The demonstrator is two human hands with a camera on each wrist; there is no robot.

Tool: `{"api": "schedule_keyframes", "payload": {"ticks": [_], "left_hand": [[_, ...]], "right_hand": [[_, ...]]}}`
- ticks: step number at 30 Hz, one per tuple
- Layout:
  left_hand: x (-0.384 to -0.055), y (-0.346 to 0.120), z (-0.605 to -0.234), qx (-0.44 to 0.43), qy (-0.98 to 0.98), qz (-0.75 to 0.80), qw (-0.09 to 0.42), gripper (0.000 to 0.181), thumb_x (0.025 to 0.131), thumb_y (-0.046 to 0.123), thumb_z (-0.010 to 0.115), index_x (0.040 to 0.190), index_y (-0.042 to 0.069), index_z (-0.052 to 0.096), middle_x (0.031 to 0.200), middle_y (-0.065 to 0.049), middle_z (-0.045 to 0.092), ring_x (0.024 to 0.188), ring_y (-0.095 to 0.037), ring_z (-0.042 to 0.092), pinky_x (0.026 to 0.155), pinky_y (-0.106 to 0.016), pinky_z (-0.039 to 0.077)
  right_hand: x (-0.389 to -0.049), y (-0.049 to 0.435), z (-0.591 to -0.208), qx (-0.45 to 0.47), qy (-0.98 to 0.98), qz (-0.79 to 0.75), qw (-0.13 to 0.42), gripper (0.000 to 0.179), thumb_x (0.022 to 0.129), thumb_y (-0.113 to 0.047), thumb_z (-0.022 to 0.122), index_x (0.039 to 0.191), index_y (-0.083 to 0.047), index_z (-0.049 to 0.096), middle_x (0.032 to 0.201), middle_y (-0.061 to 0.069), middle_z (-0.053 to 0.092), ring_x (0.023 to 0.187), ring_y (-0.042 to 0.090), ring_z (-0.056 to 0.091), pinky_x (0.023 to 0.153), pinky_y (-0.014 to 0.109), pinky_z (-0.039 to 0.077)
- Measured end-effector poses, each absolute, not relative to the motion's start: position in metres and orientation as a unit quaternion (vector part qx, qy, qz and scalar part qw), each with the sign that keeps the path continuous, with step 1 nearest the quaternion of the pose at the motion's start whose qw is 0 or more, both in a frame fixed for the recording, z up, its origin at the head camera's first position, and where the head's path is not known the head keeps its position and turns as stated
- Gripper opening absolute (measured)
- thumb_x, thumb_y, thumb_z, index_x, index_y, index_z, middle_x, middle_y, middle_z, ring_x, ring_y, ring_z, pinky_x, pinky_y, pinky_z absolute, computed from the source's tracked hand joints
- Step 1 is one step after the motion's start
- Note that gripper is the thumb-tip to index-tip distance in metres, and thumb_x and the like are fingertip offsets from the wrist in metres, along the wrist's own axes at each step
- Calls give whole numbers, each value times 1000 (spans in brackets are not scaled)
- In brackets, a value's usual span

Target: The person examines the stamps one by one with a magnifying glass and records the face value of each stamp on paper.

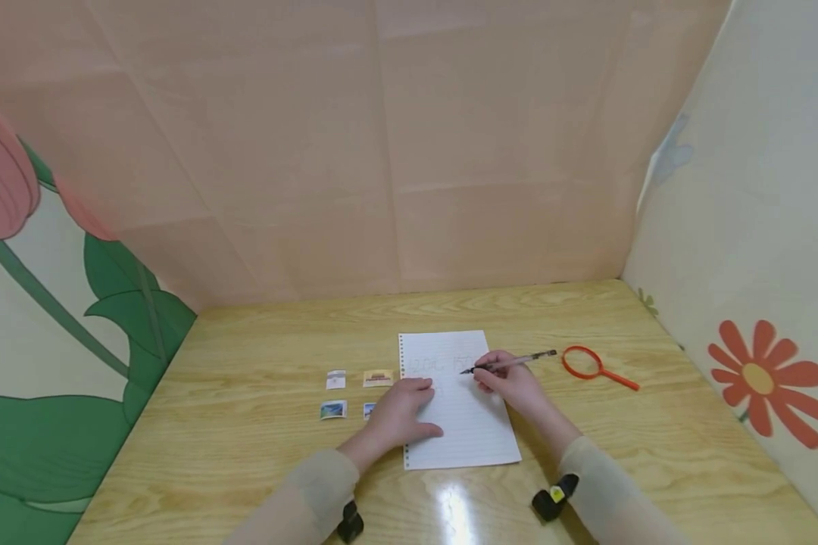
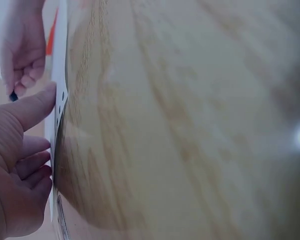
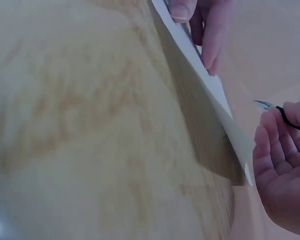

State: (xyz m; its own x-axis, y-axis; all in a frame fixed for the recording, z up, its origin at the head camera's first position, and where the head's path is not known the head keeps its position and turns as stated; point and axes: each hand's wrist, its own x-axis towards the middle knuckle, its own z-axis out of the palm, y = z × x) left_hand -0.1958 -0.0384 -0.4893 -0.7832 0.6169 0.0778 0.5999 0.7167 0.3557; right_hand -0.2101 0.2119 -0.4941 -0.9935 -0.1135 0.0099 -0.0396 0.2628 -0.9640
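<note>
A sheet of lined paper (image 1: pixel 460 431) with punched holes along its left side lies on the table, faint writing across its upper part. My right hand (image 1: pixel 511 382) pinches a pen (image 1: pixel 528 359) between thumb and fingers, its tip over the paper near the written line. In the right wrist view the tip of the pen (image 3: pixel 263 104) shows just past the fingertips. Resting on the paper's left edge, my left hand (image 1: pixel 401 412) has its thumb and fingers spread. The left wrist view shows the left hand (image 2: pixel 15 165) against the sheet's holed edge.
Left of the paper lie several small stamp-like pictures, among them a yellowish one (image 1: pixel 378 378), a pale one (image 1: pixel 336 379) and a blue-green one (image 1: pixel 333 409); another is partly behind the left hand. A red magnifying glass (image 1: pixel 620 379) lies to the right. Walls enclose the wooden table (image 1: pixel 259 446).
</note>
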Motion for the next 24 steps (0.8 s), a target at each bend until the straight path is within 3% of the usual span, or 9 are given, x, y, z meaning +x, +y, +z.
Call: {"api": "schedule_keyframes", "payload": {"ticks": [4,11,24], "left_hand": [[-196,-39,-490,327,926,186,24,69,80,45,82,131,3,63,142,-9,55,131,-26,49,111,-36,37],[-198,-40,-494,329,927,181,22,71,80,48,80,133,4,62,144,-8,53,132,-25,48,112,-36,36],[-197,-40,-493,328,928,177,22,72,79,49,80,133,5,62,144,-7,53,132,-25,48,112,-35,37]], "right_hand": [[-212,211,-495,-70,813,-578,21,19,92,-6,70,103,5,60,82,12,67,69,17,62,59,26,55],[-216,206,-499,-99,852,-514,13,12,89,-5,71,92,-5,60,66,3,58,55,15,51,46,23,41],[-222,197,-504,-116,868,-482,-31,14,85,-2,71,85,-8,59,70,0,55,59,14,50,50,22,41]]}}
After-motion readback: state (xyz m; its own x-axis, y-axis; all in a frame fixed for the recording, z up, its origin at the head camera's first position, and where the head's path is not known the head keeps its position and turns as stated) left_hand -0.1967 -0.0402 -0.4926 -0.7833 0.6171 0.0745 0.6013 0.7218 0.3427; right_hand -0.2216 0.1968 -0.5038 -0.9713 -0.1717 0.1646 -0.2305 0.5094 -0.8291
